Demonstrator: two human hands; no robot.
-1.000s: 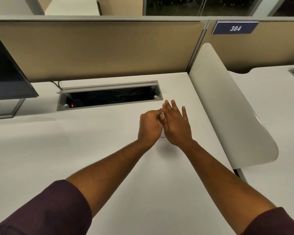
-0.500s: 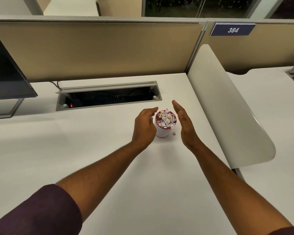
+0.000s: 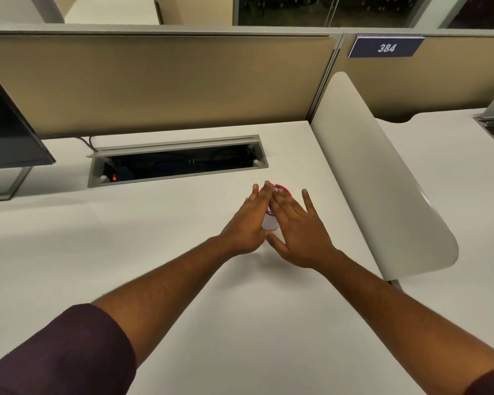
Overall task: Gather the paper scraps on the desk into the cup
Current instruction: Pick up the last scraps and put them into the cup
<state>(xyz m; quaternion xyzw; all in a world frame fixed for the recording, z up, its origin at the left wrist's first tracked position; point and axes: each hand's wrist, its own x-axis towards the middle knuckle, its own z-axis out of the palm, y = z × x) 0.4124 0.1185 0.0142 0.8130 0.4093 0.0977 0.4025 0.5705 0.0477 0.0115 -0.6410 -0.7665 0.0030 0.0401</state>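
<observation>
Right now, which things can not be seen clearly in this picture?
- Cup, head view: mostly covered by the left hand and right hand.
- Paper scraps: only a sliver shows at the rim.
- Monitor: cut off by the left edge.
- Cable tray: its inside is too dark.

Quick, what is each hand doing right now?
Left hand: open, fingers straight, flat against the small white red-rimmed paper cup.
Right hand: open, fingers spread, over the cup; nothing gripped.
</observation>
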